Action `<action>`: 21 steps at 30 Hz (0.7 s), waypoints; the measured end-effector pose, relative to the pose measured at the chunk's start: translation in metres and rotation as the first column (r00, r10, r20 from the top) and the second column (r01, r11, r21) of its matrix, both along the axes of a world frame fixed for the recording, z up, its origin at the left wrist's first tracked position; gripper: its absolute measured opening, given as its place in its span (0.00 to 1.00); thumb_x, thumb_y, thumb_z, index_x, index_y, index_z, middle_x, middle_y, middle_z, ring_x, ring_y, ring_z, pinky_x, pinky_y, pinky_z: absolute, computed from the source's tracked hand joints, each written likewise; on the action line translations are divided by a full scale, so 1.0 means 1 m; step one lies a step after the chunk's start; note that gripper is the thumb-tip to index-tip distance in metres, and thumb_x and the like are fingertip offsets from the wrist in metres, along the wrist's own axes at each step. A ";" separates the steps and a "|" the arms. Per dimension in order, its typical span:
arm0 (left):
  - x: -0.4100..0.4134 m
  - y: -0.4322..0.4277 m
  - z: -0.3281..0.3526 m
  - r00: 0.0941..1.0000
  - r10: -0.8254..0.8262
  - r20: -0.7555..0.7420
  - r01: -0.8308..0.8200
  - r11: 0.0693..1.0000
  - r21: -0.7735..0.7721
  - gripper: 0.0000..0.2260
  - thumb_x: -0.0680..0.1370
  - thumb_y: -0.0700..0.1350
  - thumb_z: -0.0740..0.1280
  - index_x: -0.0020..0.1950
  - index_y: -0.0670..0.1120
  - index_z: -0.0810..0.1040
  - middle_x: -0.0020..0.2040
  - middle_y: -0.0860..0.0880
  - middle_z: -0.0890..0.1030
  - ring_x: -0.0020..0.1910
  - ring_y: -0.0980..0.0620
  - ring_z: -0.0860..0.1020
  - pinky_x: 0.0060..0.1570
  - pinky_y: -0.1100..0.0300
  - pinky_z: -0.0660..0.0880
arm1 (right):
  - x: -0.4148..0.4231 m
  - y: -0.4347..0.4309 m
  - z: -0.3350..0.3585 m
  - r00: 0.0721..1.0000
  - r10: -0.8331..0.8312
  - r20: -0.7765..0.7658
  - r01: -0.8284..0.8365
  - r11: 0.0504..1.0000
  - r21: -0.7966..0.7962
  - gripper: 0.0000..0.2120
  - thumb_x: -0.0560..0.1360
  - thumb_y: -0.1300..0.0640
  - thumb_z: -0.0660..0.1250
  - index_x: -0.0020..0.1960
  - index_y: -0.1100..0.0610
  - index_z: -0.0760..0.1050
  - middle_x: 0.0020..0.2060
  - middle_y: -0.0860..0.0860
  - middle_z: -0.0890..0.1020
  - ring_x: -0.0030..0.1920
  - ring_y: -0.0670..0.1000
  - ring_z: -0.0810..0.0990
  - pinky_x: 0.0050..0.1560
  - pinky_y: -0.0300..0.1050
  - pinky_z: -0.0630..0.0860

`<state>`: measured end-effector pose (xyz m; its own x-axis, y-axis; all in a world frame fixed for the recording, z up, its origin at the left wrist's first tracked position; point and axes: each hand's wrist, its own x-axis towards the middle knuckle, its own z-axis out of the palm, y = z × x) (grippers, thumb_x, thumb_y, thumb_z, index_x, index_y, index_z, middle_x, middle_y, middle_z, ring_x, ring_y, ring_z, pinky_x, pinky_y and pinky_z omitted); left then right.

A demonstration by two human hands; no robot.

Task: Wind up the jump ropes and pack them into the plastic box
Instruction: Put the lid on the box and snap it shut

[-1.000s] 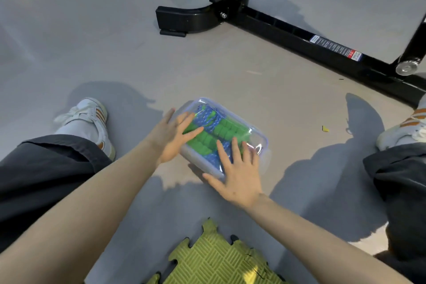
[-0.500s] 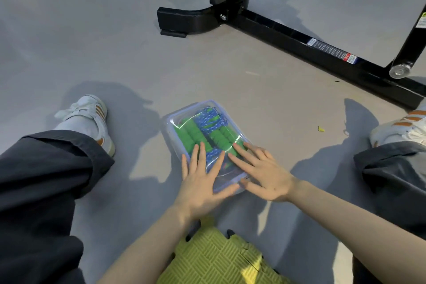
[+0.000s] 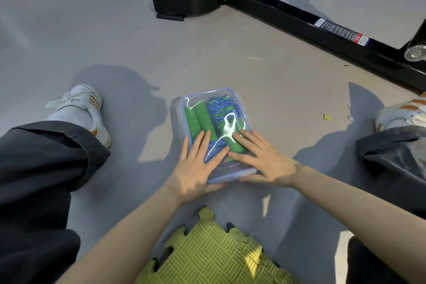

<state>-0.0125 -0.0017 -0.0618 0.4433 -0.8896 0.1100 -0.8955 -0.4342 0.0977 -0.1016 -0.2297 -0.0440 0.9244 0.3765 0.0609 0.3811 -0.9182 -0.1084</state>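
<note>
A clear plastic box (image 3: 184,108) with a bluish lid lies on the grey floor between my legs. Inside it are wound jump ropes (image 3: 219,108) with blue cord and green handles (image 3: 196,120). My left hand (image 3: 196,168) rests flat on the near left part of the lid, fingers spread, thumb under the near edge. My right hand (image 3: 265,161) lies flat on the near right part of the lid, thumb along the near edge. Both hands press on the lid rather than grasp anything.
A black steel equipment frame (image 3: 299,18) crosses the floor at the back right. A green foam puzzle mat (image 3: 212,256) lies just in front of me. My legs in dark trousers and white shoes (image 3: 80,108) flank the box. A small yellow scrap (image 3: 326,117) lies right.
The box has turned from slanting to nearly straight and lies closer to me. Both hands shifted from opposite ends of the lid to its near end, side by side.
</note>
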 end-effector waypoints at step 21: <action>0.087 0.035 0.064 0.937 -0.215 0.277 0.167 0.968 0.187 0.39 0.46 0.37 0.76 0.59 0.50 0.82 0.60 0.36 0.78 0.57 0.36 0.79 0.52 0.33 0.72 | -0.001 0.088 0.035 0.977 -0.189 -0.096 0.211 0.907 0.364 0.19 0.78 0.50 0.53 0.63 0.56 0.72 0.63 0.53 0.76 0.55 0.55 0.73 0.58 0.51 0.63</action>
<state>0.0744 0.0337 0.0026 0.2330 -0.9706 0.0601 -0.9413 -0.2406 -0.2367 -0.1025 -0.1416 -0.0091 0.9841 0.1436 0.1049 0.1763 -0.8645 -0.4707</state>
